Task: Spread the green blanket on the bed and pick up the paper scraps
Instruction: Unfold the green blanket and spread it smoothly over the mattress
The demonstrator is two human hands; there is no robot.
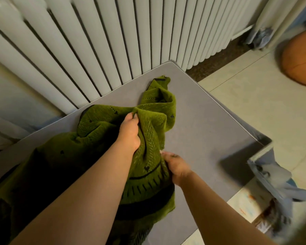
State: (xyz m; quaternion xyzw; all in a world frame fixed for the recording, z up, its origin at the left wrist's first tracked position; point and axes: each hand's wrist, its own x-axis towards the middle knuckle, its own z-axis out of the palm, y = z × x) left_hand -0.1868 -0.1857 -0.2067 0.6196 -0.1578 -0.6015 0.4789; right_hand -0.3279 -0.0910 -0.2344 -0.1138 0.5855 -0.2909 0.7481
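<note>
Green blanket (102,131) lies bunched on the grey bed (210,124), long axis running from near-left to the far corner by the radiator (113,41). Left hand (129,133) grip closed on a fold near the bunch's middle; right hand (177,167) grip closed on the near edge w/ black border. Bulk sits left of both grips (bare bed lies to the right), so spread likely pulls rightward. No paper scraps visible

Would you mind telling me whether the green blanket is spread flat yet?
Not yet: the green blanket lies bunched in folds on the grey bed, gripped by both the left hand and right hand.
</note>
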